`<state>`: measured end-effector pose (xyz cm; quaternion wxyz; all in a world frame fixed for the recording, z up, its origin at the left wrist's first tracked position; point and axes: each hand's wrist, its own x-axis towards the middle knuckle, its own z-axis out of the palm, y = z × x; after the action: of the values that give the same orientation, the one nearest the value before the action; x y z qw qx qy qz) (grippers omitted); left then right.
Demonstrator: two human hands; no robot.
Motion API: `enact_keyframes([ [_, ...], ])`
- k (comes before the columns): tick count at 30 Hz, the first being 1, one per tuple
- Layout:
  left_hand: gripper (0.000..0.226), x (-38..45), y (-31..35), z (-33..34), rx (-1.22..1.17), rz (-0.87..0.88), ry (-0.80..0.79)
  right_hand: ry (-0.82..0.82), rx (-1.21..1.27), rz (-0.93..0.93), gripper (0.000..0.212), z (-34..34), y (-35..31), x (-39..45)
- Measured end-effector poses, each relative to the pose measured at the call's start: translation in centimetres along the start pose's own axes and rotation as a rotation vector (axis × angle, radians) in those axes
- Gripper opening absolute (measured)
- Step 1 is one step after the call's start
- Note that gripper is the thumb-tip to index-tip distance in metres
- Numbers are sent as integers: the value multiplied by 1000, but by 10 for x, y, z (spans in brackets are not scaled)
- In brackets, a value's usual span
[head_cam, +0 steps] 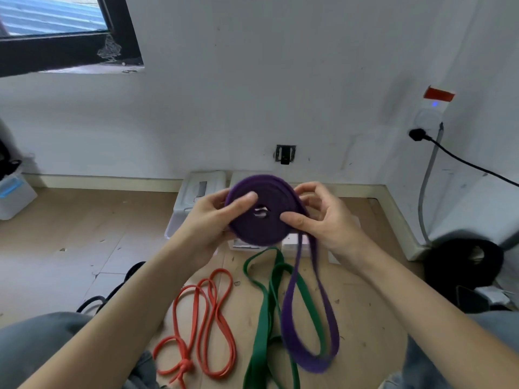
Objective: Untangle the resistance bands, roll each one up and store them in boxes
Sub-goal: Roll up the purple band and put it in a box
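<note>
A purple resistance band (264, 228) is partly wound into a flat coil held in the air between both hands; its loose loop hangs down to the floor on the right. My left hand (216, 217) grips the coil's left side, thumb on its face. My right hand (323, 217) pinches the coil's right edge where the loose part leaves it. On the wooden floor below lie a green band (264, 313) and an orange band (202, 313) with a knot near its lower end. A black band (112, 293) lies at the left, partly behind my forearm.
Clear plastic boxes (196, 192) stand against the wall behind the coil, mostly hidden by it and my hands. Another plastic box (14, 192) sits at far left. A black bundle (463, 262) lies at right below a wall socket (424, 124) with a cable. My knees frame the bottom corners.
</note>
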<state>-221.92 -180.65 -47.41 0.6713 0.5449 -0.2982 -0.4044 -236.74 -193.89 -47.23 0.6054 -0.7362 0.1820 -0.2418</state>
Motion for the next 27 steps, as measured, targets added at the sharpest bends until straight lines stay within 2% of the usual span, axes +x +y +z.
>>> enact_keyframes([
  [3, 48, 4, 2, -5, -82, -44, 37, 17, 78, 15, 37, 3, 4, 2],
  [6, 48, 5, 3, -13, 61, -85, -95, 12, 60, -19, 26, -5, -1, 3],
  [9, 45, 2, 0, -12, 215, -107, -256, -79, -38, -66, 24, -6, -4, -1],
  [11, 38, -1, -6, -5, 299, -94, -283, -97, -70, -78, 21, -1, -3, -3],
  [13, 36, -2, -10, 1, 266, -72, -207, -69, -39, -62, 20, 2, 0, -3],
  [15, 42, -1, -10, 2, 199, -54, -93, -38, -25, -19, 27, 2, 3, -2],
  [18, 49, 3, -11, -2, 108, -45, 69, 22, -136, 10, 32, 5, 8, 0],
  [21, 53, 2, -20, -2, 97, -92, 96, 66, -201, 33, 34, 4, 13, 2],
  [24, 52, -2, -28, -5, 153, -237, -83, 33, -195, 54, 21, -4, 14, 3],
  [27, 50, -4, -29, -9, 195, -271, -260, -125, -220, 67, 22, -11, 11, -2],
])
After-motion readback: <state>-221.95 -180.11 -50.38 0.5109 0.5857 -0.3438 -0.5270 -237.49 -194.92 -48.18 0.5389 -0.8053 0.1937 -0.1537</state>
